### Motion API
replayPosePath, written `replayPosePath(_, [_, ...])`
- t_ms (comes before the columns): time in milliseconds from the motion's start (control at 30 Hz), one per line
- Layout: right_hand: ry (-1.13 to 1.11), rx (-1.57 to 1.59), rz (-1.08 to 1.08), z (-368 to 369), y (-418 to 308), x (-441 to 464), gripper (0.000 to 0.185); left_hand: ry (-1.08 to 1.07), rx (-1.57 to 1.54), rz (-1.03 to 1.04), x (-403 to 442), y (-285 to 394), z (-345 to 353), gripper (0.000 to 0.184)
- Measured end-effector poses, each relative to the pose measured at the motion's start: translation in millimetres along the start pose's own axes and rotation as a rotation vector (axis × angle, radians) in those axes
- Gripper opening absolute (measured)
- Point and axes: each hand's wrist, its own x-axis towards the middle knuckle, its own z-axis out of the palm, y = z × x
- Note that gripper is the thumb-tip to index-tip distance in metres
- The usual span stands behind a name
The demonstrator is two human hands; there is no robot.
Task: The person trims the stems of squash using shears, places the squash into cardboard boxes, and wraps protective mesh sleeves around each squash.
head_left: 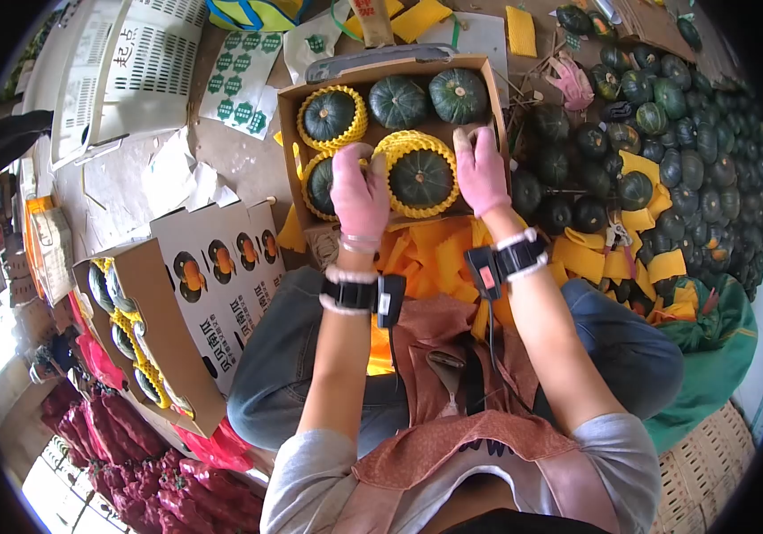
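Note:
A cardboard box in front of me holds several dark green pumpkins. The front-right pumpkin sits in a yellow foam net. At the net's left edge, my left hand, in a pink glove, has its fingers closed. My right hand, also gloved in pink, curls its fingers at the net's right edge, beside the box wall. Partly behind my left hand is another netted pumpkin. At the back left a pumpkin wears a net; two bare pumpkins sit beside it.
Loose yellow foam nets lie between the box and my lap. A large pile of pumpkins fills the right side. Another packed box stands at left, below a white crate. Sticker sheets lie behind.

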Motion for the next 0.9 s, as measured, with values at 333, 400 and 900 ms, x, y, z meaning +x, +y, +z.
replayPosePath(333, [0.004, 0.183, -0.317, 2.4, 7.1, -42.9, 0.025, -0.138, -0.265, -0.24, -27.8, 17.9, -0.4, 0.037])
replayPosePath(400, [0.008, 0.17, -0.315, 2.2, 4.8, -42.3, 0.024, -0.091, -0.498, -0.395, -32.5, 8.7, 9.4, 0.036])
replayPosePath(900, [-0.025, 0.002, -0.468, -4.2, -2.5, -44.3, 0.032, -0.2, -0.549, -0.304, -22.2, -5.8, 3.6, 0.026])
